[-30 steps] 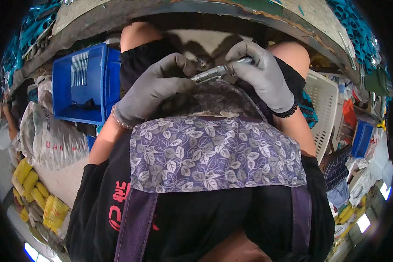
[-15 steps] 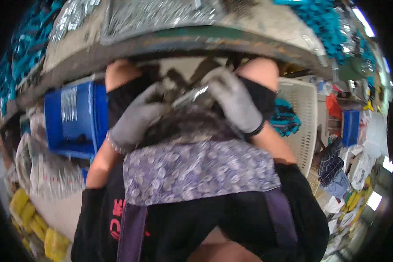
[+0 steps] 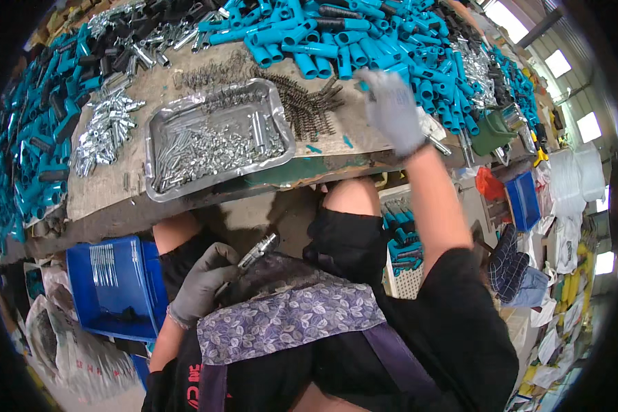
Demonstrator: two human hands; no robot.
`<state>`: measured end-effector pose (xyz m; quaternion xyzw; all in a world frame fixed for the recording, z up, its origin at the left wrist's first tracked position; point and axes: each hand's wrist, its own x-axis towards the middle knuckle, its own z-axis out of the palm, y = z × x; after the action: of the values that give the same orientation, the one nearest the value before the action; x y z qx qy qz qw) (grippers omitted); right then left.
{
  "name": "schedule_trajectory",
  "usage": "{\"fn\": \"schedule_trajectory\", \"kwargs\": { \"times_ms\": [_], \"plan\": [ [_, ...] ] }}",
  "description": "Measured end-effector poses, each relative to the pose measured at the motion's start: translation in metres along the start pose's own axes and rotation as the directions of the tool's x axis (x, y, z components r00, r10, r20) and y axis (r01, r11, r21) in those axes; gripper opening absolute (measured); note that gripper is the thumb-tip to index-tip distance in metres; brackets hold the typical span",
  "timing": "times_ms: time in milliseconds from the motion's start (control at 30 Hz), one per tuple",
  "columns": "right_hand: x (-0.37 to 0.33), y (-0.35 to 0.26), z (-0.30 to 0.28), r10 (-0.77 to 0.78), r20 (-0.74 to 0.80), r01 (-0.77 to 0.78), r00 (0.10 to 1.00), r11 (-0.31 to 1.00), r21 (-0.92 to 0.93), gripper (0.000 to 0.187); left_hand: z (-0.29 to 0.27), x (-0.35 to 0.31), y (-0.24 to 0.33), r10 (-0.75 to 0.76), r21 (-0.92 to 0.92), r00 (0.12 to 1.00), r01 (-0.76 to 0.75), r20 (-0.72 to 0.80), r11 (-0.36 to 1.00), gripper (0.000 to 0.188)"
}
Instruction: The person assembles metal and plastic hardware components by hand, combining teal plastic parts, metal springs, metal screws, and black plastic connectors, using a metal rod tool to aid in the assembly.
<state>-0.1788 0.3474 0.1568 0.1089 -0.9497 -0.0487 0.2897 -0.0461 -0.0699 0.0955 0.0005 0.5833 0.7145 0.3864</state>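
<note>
**Left hand (image 3: 202, 285) low with a silver part (image 3: 257, 253), right hand (image 3: 395, 117) out over the counter (image 3: 353, 134)!**

And here we are: the grey-gloved left hand sits above the lap, its fingers (image 3: 220, 253) closed around the slim silver part, which tilts up to the right just over the leaf-patterned apron (image 3: 288, 319). Across to the right hand, gloved too, arm stretched, at the near edge of the teal tubes (image 3: 309, 48); its fingertips are partly hidden, so whether they hold anything I can't tell. Left of it, dark springs (image 3: 309, 113) lie beside a metal tray (image 3: 226, 177) of small shiny pieces (image 3: 199, 152). Now the writing: red lettering (image 3: 193, 388) on the black shirt (image 3: 460, 323), partly covered by an apron strap, and small, blurred red print on a whitish sack (image 3: 69, 353) beside the blue crate (image 3: 120, 323).
</note>
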Motion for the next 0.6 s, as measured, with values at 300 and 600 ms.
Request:
{"fn": "schedule_trajectory", "kwargs": {
  "times_ms": [300,600],
  "plan": [
    [0.017,-0.033,-0.048,0.161,-0.179,-0.034,0.971,0.829,0.558,0.030,-0.016,-0.007,-0.001,0.032,0.043,0.997,-0.029,-0.066,0.999,0.017],
    [-0.109,-0.120,-0.034,0.086,0.653,-0.639,0.753,-0.143,0.756,0.024,-0.008,-0.016,0.006,-0.126,-0.184,0.992,0.122,-0.010,0.975,0.015]
  ]
}}
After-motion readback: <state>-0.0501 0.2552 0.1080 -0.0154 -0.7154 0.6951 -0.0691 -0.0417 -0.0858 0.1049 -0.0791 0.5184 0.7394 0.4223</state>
